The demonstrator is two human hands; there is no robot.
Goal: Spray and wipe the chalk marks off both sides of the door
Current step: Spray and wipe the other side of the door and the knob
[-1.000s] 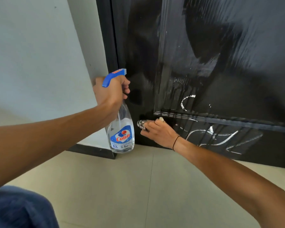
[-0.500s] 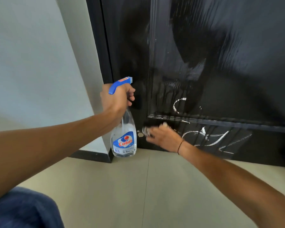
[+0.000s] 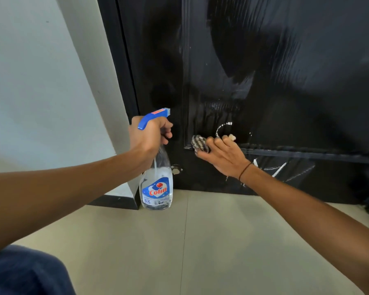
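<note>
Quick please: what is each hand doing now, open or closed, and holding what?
Left hand: closed, fingers gripping the clear plastic spray bottle with the blue trigger head.
Right hand: closed, holding the crumpled checked cloth against the black door.

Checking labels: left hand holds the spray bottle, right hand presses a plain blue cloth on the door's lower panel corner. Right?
One thing is off: the cloth is not plain blue, it is checked in grey and white, as the head view shows. The rest holds: the left hand grips the spray bottle, and the right hand presses the cloth to the door at the lower panel corner.
</note>
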